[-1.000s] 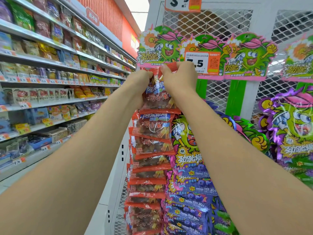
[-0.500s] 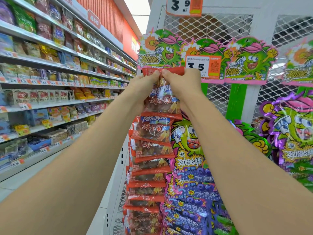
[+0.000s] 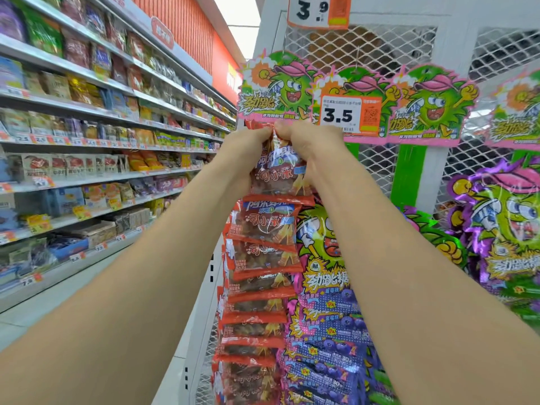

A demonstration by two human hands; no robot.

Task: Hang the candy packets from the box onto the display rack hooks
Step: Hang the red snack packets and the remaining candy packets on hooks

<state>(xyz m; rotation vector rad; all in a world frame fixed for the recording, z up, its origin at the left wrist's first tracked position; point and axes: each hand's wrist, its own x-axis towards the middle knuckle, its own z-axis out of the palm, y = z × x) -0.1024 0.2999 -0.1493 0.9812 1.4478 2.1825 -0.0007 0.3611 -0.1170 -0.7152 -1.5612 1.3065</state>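
A long strip of red candy packets (image 3: 263, 229) hangs down in front of the white mesh display rack (image 3: 377, 45). My left hand (image 3: 248, 150) and my right hand (image 3: 312, 147) both pinch the strip's top red edge, held up just under the green cartoon header cards (image 3: 277, 86). The strip's lower packets dangle between my forearms, beside purple blueberry candy strips (image 3: 327, 311). Any hook behind my hands is hidden. No box is in view.
Green and purple candy strips (image 3: 502, 229) hang on the rack to the right. A 3.5 price tag (image 3: 347, 114) sits on the middle header, a 3.9 tag (image 3: 317, 10) above. Stocked snack shelves (image 3: 87, 135) line the aisle on the left.
My hands have bunched closer together on the top edge of the strip and stay at about the same height under the header cards. The strip still hangs from them.
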